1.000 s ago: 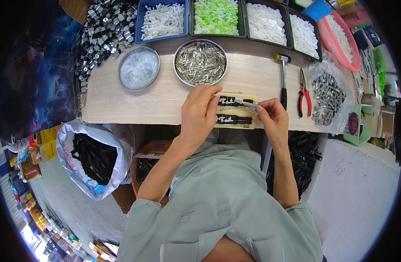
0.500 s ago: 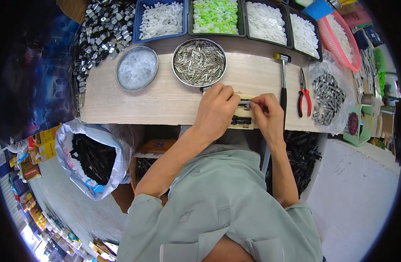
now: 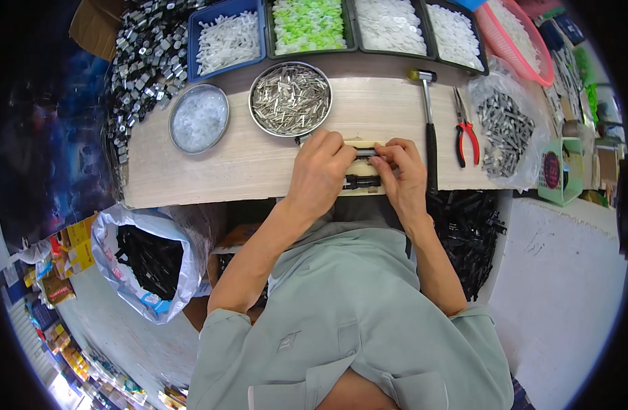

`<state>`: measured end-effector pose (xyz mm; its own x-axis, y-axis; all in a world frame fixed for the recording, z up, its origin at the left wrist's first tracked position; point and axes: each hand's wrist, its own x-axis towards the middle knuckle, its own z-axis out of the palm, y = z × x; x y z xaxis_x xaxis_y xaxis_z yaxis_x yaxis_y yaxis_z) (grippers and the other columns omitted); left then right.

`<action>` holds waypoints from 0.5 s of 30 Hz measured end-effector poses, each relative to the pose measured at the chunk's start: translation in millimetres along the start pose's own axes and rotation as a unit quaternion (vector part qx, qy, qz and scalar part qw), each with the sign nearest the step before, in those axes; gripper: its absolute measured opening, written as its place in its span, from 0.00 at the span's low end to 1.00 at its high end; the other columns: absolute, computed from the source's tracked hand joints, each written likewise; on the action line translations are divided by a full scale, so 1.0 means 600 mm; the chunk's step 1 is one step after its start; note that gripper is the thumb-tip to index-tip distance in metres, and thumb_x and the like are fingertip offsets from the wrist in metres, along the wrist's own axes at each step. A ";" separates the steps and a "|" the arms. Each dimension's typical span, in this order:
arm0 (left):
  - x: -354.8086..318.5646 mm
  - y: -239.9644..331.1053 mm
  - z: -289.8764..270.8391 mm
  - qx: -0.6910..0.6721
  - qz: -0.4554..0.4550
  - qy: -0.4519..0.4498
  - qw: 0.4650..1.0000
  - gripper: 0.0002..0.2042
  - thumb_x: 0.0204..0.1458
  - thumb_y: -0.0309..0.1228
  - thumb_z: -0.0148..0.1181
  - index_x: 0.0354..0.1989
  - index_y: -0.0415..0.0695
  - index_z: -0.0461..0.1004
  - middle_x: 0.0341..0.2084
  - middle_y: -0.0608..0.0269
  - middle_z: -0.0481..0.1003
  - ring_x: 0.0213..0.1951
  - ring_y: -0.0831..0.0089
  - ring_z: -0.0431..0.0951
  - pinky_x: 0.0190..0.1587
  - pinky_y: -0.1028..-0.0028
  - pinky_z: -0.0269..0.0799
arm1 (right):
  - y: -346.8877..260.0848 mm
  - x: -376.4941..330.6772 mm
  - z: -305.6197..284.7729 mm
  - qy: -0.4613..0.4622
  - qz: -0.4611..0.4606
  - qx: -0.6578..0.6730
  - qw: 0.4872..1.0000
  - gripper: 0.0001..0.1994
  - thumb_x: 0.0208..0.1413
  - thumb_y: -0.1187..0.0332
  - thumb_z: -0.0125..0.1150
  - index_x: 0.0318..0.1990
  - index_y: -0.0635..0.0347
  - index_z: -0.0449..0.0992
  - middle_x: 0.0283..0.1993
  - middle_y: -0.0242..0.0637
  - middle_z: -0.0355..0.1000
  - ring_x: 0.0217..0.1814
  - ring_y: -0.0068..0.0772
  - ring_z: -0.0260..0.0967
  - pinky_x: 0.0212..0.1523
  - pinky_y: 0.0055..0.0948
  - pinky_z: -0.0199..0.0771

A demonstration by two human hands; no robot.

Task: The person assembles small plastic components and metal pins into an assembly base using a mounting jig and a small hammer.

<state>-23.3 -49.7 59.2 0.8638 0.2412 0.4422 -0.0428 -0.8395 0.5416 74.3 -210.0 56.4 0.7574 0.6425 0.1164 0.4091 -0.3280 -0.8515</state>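
Observation:
My left hand (image 3: 318,172) and my right hand (image 3: 403,172) meet over a small pale wooden block (image 3: 363,187) at the near edge of the wooden bench (image 3: 211,164). Black plastic parts (image 3: 362,182) lie in the block. Both hands pinch a small black part with a thin metal pin (image 3: 366,152) at the block's far side, fingertips almost touching. Just beyond my left hand stands a round metal bowl of metal pins (image 3: 290,98).
A round tin of clear bits (image 3: 198,127) sits left of the bowl. A hammer (image 3: 429,123), red-handled pliers (image 3: 465,137) and a bag of dark metal parts (image 3: 505,130) lie right. Trays of white and green pieces (image 3: 307,24) line the back. A sack of black parts (image 3: 146,256) hangs below left.
My left hand slid right along the block to meet my right hand. Both hands have closed in on the small part at the block's far side.

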 end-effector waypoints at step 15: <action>0.152 -0.269 -0.160 0.222 -0.093 0.158 0.958 0.10 0.49 0.23 0.63 0.41 0.40 0.80 0.36 0.48 0.79 0.42 0.50 0.79 0.48 0.60 0.75 | 0.272 0.052 -0.363 0.113 -0.079 -0.440 0.887 0.22 0.55 0.77 0.56 0.59 0.59 0.73 0.57 0.51 0.70 0.57 0.54 0.69 0.59 0.40 0.68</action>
<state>14.2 154.6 80.7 0.6381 0.4833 0.5994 0.3759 -0.8749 0.3053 275.5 -394.6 32.6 0.6965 0.6064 0.3835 0.6835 -0.7235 -0.0973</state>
